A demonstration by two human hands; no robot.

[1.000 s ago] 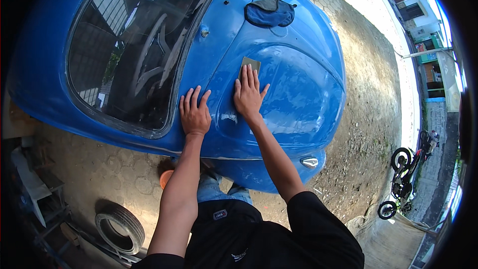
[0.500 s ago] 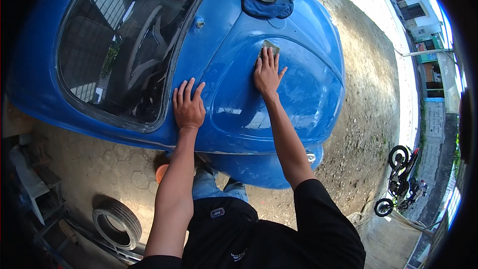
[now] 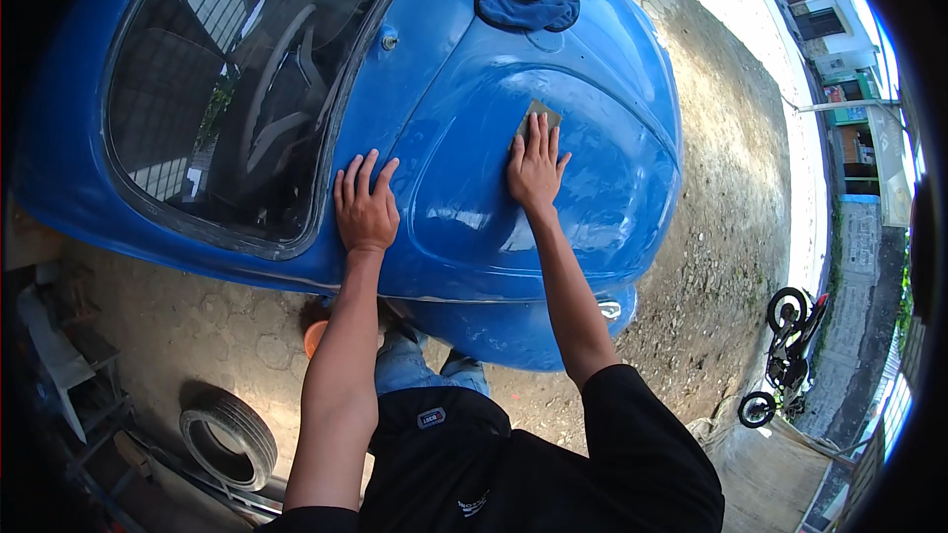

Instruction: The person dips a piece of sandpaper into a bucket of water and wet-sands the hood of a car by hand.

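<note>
My right hand (image 3: 536, 170) lies over a small grey-brown piece of sandpaper (image 3: 543, 118), pinning it against the blue car hood (image 3: 464, 188). Its fingers reach forward, and the sheet's far part sticks out beyond the fingertips. Beside the windshield (image 3: 222, 109), my left hand (image 3: 366, 207) rests flat on the blue bodywork with fingers spread and nothing in it. A folded blue and dark grey cloth (image 3: 528, 5) sits farther up on the hood. Glossy reflections show on the raised middle panel.
A small metal nozzle (image 3: 389, 42) juts from the body near the glass. Below the car's side, an orange container (image 3: 315, 338) and a loose tire (image 3: 229, 439) are on the ground. A motorcycle (image 3: 790, 355) stands at the far right.
My right hand has slid the sandpaper a short way toward me across the hood. My left hand stays planted on the bodywork, and the whole view has shifted slightly.
</note>
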